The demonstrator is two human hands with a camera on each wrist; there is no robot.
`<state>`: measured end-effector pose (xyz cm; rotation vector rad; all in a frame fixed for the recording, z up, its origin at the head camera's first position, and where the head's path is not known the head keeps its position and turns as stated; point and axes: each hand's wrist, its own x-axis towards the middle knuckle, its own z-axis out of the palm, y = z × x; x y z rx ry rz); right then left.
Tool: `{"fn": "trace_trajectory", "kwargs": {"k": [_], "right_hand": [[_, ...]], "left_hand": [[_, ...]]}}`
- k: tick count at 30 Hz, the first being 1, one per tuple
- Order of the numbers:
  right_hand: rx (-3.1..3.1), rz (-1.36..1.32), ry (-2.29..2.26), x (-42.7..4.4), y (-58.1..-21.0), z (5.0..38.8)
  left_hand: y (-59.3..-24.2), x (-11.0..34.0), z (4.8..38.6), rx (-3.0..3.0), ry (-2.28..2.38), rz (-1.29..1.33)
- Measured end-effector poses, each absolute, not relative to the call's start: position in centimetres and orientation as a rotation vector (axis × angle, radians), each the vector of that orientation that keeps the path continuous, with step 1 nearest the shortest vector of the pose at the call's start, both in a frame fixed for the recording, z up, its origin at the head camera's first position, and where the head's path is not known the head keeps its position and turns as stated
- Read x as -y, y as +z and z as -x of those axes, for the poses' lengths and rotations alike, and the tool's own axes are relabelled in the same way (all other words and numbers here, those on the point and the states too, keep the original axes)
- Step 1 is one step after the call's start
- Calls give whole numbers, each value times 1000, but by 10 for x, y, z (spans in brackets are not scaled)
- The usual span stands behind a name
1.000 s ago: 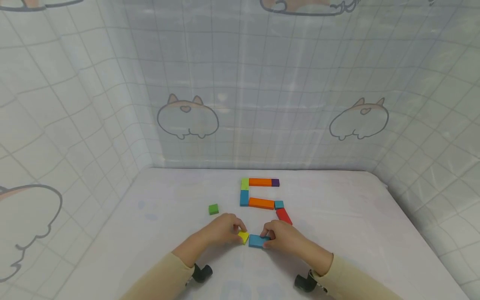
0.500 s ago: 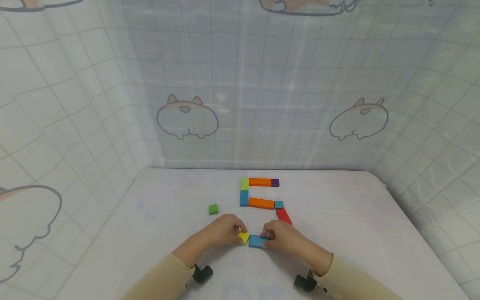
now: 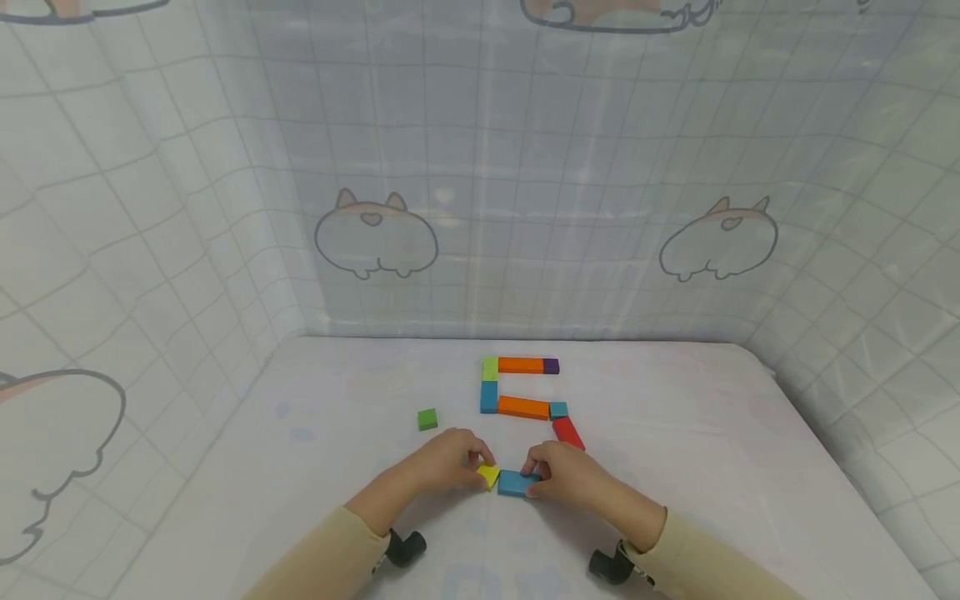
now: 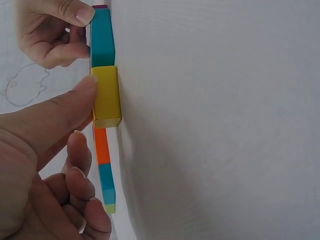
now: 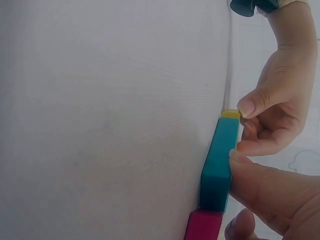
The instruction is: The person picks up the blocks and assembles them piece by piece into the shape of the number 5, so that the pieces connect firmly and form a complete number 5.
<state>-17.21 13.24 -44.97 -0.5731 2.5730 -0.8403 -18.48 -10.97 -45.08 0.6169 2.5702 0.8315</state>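
My left hand [image 3: 450,461] pinches a small yellow block [image 3: 488,476] between thumb and finger; in the left wrist view the yellow block [image 4: 106,95] lies end to end with a blue block. That blue block [image 3: 516,483] is held by my right hand [image 3: 566,473], its thumb on the near side and a finger on the far side. In the right wrist view, a magenta-red block [image 5: 202,225] meets the other end of the blue block [image 5: 217,160]. Just beyond my right hand lies a slanted red block [image 3: 567,432], partly covered; I cannot tell whether these are the same.
Farther back, flat blocks form a joined, bent line: purple [image 3: 551,366], orange [image 3: 521,365], lime [image 3: 490,368], blue [image 3: 489,397], another orange [image 3: 522,407] and small teal [image 3: 558,409]. A lone green block [image 3: 427,418] sits left of it on the white-covered table [image 3: 675,433].
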Motion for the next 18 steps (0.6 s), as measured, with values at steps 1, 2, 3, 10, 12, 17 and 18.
{"fn": "trace_trajectory", "kwargs": {"k": [1,2,3,10,12,17,18], "right_hand": [[-2572,573,-841,-132,-450,172],[-2571,574,-841,-132,-450,172],[-2571,573,-842,-132,-450,172],[-2569,561,-839,-131,-450,171],[-2570,558,-840,-131,-449,171],[-2573,562,-845,-131,-449,170],[-2574,563,-846,-131,-449,170]], "left_hand": [[-451,110,185,-2570,833,-615],[-451,110,184,-2570,834,-612],[-450,110,184,-2572,836,-610],[-443,111,183,-2657,814,-571],[-441,113,184,-2682,820,-549],[-440,120,189,-2752,830,-475],[-440,121,190,-2771,831,-467]]}}
